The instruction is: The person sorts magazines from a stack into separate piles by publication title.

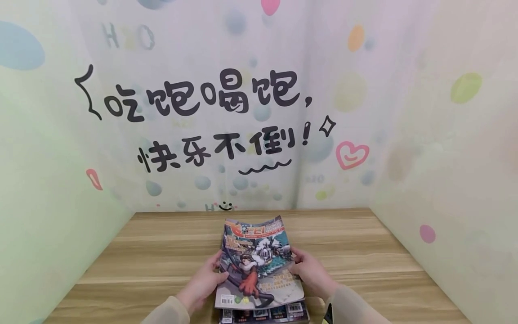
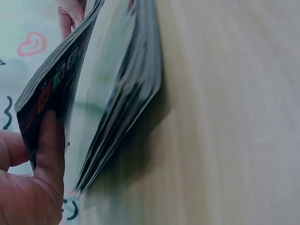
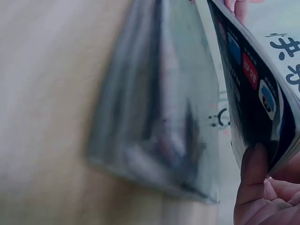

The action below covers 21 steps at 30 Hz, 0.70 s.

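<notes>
A magazine (image 1: 259, 265) with an illustrated cover, a figure in red gloves on it, is held up by both hands in the head view. My left hand (image 1: 202, 282) pinches its left edge, thumb on the front cover. On the opposite edge, my right hand (image 1: 312, 271) grips it the same way. Below lies a stack of magazines (image 1: 265, 315), partly covered by the held one. Both wrist views show a gap between the lifted magazine (image 2: 51, 84) and the thick stack (image 2: 126, 93) on the table. The dark back cover (image 3: 246, 89) faces down.
The wood-grain table (image 1: 170, 243) spreads around the stack. A white patterned curtain (image 1: 259, 193) with black lettering stands behind it, and pale walls (image 1: 457, 189) close both sides. A black and yellow object (image 1: 328, 313) shows at the right sleeve.
</notes>
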{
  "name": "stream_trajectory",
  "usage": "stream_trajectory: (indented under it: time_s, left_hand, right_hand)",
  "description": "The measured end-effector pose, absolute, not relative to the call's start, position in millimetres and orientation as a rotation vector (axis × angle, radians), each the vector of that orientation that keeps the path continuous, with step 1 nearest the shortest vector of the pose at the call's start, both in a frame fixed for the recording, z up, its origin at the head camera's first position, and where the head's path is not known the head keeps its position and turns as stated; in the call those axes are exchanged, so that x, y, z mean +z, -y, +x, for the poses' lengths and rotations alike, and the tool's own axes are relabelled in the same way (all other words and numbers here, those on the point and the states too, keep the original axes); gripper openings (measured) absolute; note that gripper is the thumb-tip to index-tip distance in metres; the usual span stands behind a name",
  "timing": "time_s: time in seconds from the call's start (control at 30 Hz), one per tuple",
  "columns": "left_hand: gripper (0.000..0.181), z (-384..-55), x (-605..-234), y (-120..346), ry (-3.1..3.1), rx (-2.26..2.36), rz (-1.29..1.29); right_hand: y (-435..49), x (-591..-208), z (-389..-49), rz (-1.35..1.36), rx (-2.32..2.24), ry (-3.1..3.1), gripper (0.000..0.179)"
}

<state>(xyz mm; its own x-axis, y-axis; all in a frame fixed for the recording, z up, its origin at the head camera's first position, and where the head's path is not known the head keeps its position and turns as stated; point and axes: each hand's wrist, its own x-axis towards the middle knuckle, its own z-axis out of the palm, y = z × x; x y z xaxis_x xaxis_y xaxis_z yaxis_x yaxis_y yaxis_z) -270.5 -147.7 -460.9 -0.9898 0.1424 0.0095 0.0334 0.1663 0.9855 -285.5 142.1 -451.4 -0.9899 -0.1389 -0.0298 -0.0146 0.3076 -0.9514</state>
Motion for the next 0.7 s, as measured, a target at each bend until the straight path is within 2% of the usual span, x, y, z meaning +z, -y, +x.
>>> stream_trajectory:
  time_s: [0.37, 0.7]
  left_hand:
    - [0.070, -282, -443, 184, -2.303, 2.039, 0.058]
    - [0.072, -295, -429, 246, -2.262, 1.932, 0.032]
  right_hand:
    - [-105, -427, -299, -0.239, -1.793, -2.403, 0.069]
    - [-47, -412, -312, -0.217, -1.832, -2.315, 0.067]
